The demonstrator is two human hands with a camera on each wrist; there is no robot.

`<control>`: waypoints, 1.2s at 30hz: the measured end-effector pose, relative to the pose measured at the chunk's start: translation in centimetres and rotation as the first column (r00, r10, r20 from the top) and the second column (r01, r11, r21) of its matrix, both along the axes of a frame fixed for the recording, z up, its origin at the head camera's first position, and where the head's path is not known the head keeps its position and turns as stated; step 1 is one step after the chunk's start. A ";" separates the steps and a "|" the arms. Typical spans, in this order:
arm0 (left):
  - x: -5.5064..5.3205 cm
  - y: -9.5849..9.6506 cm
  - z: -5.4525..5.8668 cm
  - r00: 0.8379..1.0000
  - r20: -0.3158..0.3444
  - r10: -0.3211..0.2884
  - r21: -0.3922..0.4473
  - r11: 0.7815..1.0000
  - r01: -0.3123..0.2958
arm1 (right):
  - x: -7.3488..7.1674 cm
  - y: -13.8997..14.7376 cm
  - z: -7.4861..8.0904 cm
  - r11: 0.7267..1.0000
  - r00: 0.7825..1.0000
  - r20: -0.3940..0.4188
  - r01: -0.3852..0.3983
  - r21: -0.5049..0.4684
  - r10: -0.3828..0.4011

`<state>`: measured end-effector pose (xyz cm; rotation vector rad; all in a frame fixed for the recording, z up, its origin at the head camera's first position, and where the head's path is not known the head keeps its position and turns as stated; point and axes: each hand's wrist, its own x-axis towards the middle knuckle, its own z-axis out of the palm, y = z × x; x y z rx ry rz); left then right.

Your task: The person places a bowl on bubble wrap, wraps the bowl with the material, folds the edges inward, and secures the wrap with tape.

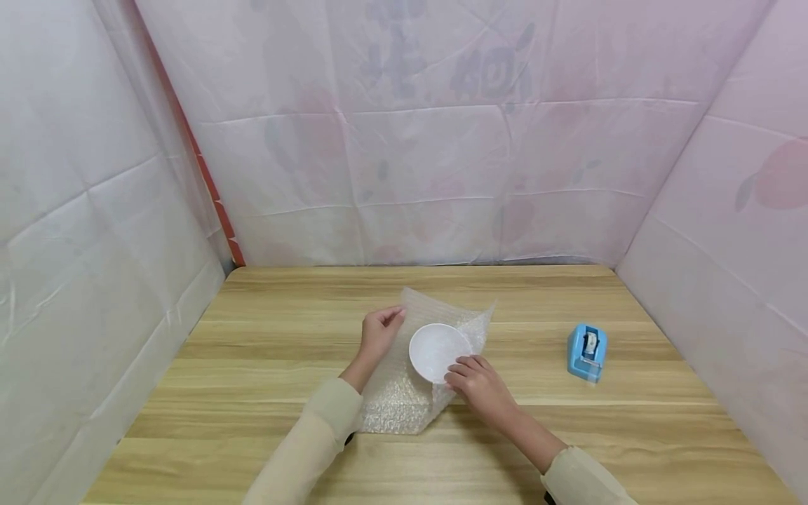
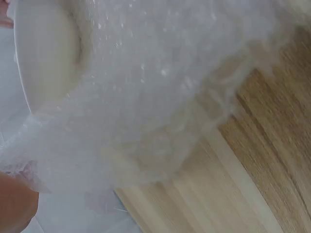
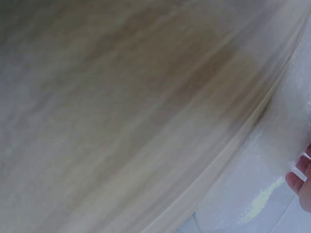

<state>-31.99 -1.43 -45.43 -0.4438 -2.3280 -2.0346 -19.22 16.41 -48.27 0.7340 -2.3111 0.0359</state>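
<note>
A round white bowl (image 1: 437, 351) sits tilted on a sheet of bubble wrap (image 1: 394, 407), which spreads over the wooden table. At the sheet's upper left edge my left hand (image 1: 379, 331) pinches the film between thumb and fingers. My right hand (image 1: 480, 389) grips the bowl's lower right rim, its fingertips over the edge, with wrap bunched just beneath. In the left wrist view the bubble wrap (image 2: 141, 92) rises in front of the bowl (image 2: 46, 53), hiding its lower part. The right wrist view catches fingertips (image 3: 295, 182) against the film at its right edge.
To the right on the wooden table (image 1: 252, 365) stands a blue tape dispenser (image 1: 587, 352) with a roll in it. Pale printed sheets (image 1: 410, 161) hang as walls behind the table and along both sides.
</note>
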 end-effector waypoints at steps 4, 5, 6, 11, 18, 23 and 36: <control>0.9 0.3 0.1 0.997 -0.028 -0.067 -0.034 0.997 0.066 | -0.1 -0.1 0.0 1.000 1.000 0.022 0.009 -0.006 -0.008; 1.2 0.3 0.1 0.996 -0.034 -0.086 -0.035 0.996 0.085 | -0.1 -0.1 0.0 1.000 1.000 0.028 0.009 -0.009 -0.009; 1.4 0.4 0.1 0.993 -0.052 -0.109 -0.038 0.993 0.107 | -0.1 -0.1 0.0 1.000 0.999 0.033 0.009 -0.012 -0.009; 2.3 0.5 -0.2 0.963 -0.159 -0.218 -0.068 0.976 0.209 | -0.1 -0.1 -0.1 1.000 0.999 0.048 0.013 -0.017 -0.012; 2.8 0.7 -1.0 0.903 -0.297 -0.312 -0.180 0.947 0.268 | -0.1 -0.1 -0.1 1.000 0.998 0.060 0.023 -0.010 -0.023; 3.0 0.6 -1.6 0.820 -0.427 -0.382 -0.312 0.913 0.263 | -0.1 -0.2 0.0 1.000 0.998 0.050 0.023 -0.001 -0.023; 3.3 0.0 -2.0 0.605 -0.529 -0.596 -0.696 0.712 0.092 | -0.3 -0.2 -0.1 1.000 0.999 0.035 0.025 0.004 -0.025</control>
